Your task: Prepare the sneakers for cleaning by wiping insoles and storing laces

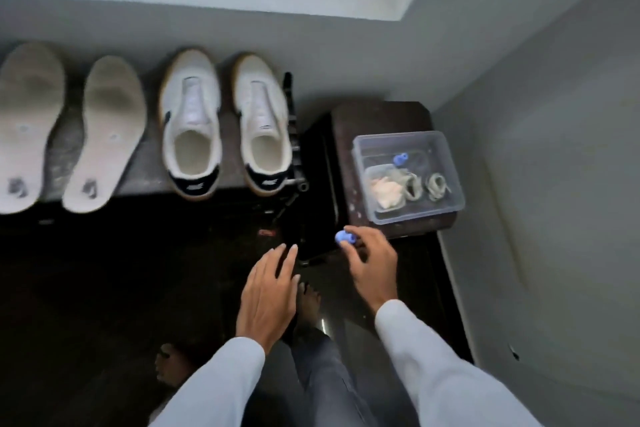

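Blue clip (343,238) pinched in right grip (372,262).

A: Any legible markings on the left sneaker (191,125)?
B: A small white mark on its black heel tab, blurred; cannot be read.
A: Right sneaker (265,125)?
B: The same: a white mark on the black heel tab, too blurred to read.
A: The insoles?
B: Left insole (29,125) and right insole (107,135) each carry a dark smudged print at the heel. Illegible.
A: The box (408,177)?
B: No text readable.
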Available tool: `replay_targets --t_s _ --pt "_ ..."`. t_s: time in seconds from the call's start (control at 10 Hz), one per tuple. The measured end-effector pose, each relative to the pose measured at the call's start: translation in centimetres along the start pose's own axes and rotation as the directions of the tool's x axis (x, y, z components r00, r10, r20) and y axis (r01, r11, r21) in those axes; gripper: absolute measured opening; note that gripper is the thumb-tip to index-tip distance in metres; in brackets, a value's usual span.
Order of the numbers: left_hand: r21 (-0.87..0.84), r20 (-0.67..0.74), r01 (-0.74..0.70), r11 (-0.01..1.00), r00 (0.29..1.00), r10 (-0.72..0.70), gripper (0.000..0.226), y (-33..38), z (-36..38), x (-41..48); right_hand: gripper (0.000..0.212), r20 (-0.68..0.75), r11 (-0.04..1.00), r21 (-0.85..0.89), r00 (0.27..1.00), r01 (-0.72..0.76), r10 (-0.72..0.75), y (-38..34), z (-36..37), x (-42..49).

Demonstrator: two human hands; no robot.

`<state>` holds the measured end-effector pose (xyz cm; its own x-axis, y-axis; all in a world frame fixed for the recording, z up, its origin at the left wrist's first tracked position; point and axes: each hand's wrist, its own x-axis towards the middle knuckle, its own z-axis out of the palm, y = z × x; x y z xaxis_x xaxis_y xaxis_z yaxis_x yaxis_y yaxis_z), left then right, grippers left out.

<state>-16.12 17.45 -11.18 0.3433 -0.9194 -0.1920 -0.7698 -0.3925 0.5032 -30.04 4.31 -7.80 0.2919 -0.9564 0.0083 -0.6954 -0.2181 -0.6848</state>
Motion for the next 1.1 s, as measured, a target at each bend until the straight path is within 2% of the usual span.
replay_targets --t_s 0.1,0.2,0.4,0.6,0.8,0.9,1.0,1.1 --pt "-0.027 -0.029 -0.043 0.999 0.999 0.043 0.046 5.5 0.5 3.9 0.023 -0.161 0.998 -0.029 0.986 -0.050 0.045 3.4 -5.3 5.6" --pt "-0.008 -0.046 -0.065 0.998 0.997 0.064 0.049 9.0 0.5 7.1 0.021 -0.167 0.988 -0.027 0.975 -0.152 0.146 6.4 -8.3 11.4" --pt "0.110 -0.032 -0.098 0.989 0.994 0.102 0.050 12.7 0.4 12.1 0.018 -0.070 0.967 -0.137 0.976 -0.216 0.208 12.5 -9.5 20.7" --pt "0.170 -0.050 -0.102 0.980 0.992 0.112 0.049 13.2 0.4 14.4 0.013 0.015 0.941 -0.253 0.971 -0.225 0.237 16.3 -8.2 26.3" --pt "0.167 -0.084 -0.041 0.985 0.995 0.055 0.048 12.5 -0.5 15.4 0.010 0.116 0.928 -0.316 0.963 -0.196 0.243 16.9 -7.6 27.1" --pt "0.166 -0.086 -0.029 0.986 0.995 0.043 0.048 12.4 -1.4 15.5 0.018 0.128 0.918 -0.348 0.961 -0.189 0.246 15.9 -8.4 26.4" --pt "0.176 -0.151 -0.020 0.984 0.987 0.047 0.047 11.7 -2.5 15.9 0.039 0.124 0.907 -0.405 0.975 -0.117 0.182 14.1 -8.7 25.7" --pt "0.163 -0.194 0.052 0.985 0.981 -0.019 0.051 11.0 -4.4 15.7 0.050 0.116 0.961 -0.232 0.977 -0.151 0.181 10.1 -9.0 24.5"
